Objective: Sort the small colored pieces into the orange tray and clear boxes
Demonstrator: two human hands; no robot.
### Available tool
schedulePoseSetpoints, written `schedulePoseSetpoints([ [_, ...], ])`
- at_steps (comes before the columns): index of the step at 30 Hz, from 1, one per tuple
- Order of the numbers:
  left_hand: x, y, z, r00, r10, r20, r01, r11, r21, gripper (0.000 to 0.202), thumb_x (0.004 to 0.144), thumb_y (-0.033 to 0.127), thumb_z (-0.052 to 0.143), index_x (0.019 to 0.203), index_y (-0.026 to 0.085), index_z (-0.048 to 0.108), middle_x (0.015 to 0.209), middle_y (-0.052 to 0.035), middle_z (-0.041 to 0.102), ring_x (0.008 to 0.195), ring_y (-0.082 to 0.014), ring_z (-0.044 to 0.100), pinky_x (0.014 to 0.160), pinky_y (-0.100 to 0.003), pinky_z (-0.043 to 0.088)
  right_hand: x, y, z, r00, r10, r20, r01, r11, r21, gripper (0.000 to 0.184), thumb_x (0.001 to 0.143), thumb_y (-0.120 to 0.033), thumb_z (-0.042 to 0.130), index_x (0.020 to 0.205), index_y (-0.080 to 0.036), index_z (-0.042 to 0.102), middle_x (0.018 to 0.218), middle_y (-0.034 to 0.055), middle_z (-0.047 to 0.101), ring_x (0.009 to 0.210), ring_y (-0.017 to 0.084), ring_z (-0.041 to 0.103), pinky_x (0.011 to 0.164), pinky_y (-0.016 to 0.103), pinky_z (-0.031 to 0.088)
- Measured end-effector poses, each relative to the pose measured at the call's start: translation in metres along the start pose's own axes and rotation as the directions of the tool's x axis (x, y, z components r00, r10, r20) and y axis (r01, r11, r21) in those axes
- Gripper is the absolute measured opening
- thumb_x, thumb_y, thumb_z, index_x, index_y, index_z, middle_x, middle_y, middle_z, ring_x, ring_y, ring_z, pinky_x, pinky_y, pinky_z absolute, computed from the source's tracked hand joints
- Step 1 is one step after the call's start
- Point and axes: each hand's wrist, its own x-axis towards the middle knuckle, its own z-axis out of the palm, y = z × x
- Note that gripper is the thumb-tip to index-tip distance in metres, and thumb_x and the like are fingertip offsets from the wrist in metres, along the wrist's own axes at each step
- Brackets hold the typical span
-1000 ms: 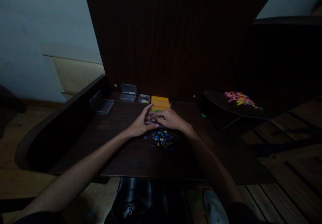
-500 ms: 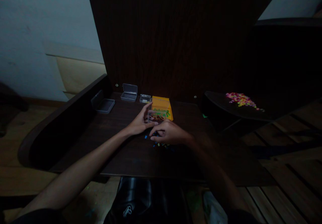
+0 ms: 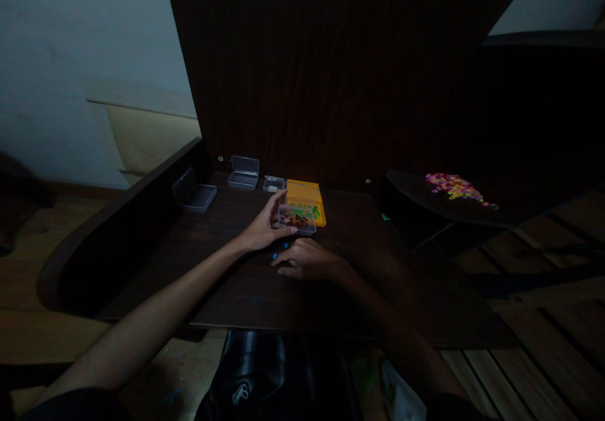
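My left hand (image 3: 265,229) grips the left side of a clear plastic box (image 3: 309,232), its thumb along the front edge. Small dark brown pieces (image 3: 297,220) lie inside that box. Directly behind it stands an open yellow box (image 3: 322,213) with small green pieces (image 3: 316,210) in it. My right hand (image 3: 307,260) is low over the table just in front of the clear box. Its index finger reaches toward a blue piece (image 3: 275,255), with the thumb apart and nothing visible between them. Whatever lies beneath the right palm is hidden.
Open clear boxes stand along the back left: one by the side panel (image 3: 201,199), another against the back board (image 3: 243,180), and a small one (image 3: 273,185) beside the yellow box. Pink and yellow pieces (image 3: 454,186) are heaped on the right-hand ledge. The dark table (image 3: 227,307) has a raised left side.
My right hand has moved down and slightly left, away from the clear box's front, now covering the loose pieces on the table. My left hand keeps its hold on the box.
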Motion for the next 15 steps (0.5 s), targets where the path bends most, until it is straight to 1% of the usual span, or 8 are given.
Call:
schedulePoseSetpoints([
  [6,0.0002,0.0001,0.0004,1.0,-0.02,0.004,0.02,1.0,-0.008,0.098,0.069,0.025,0.081,0.148,0.028,0.024,0.127,-0.0135,0.05,0.098,-0.0218,0.061,0.086,-0.043,0.053,-0.0005,0.0006,-0.0006,1.0,-0.012,-0.011,0.012,1.0,0.008,0.023,0.089,-0.026,0.063,0.109,-0.024,0.074,0.08,0.0018,0.069,0.073,0.015,0.057,0.066,0.026,0.035],
  [10,-0.0002,0.0003,0.0002,1.0,-0.016,0.01,0.017,1.0,-0.012,0.097,0.07,0.025,0.081,0.148,0.028,0.023,0.127,-0.0135,0.05,0.104,-0.0246,0.06,0.089,-0.045,0.052,-0.0007,0.0023,0.0004,1.0,-0.019,-0.016,0.019,1.0,0.002,0.021,0.089,-0.027,0.063,0.107,-0.023,0.074,0.082,0.0022,0.071,0.075,0.015,0.058,0.066,0.025,0.036],
  [15,-0.0008,0.0026,0.0005,0.999,-0.037,0.003,0.037,0.999,0.004,0.097,0.071,0.025,0.081,0.148,0.028,0.022,0.128,-0.014,0.049,0.106,-0.0262,0.06,0.09,-0.047,0.051,-0.0004,0.0046,0.0037,0.999,-0.023,-0.024,0.024,0.999,0.028,0.02,0.091,-0.026,0.06,0.106,-0.023,0.074,0.094,0.0037,0.074,0.085,0.017,0.063,0.072,0.026,0.04],
])
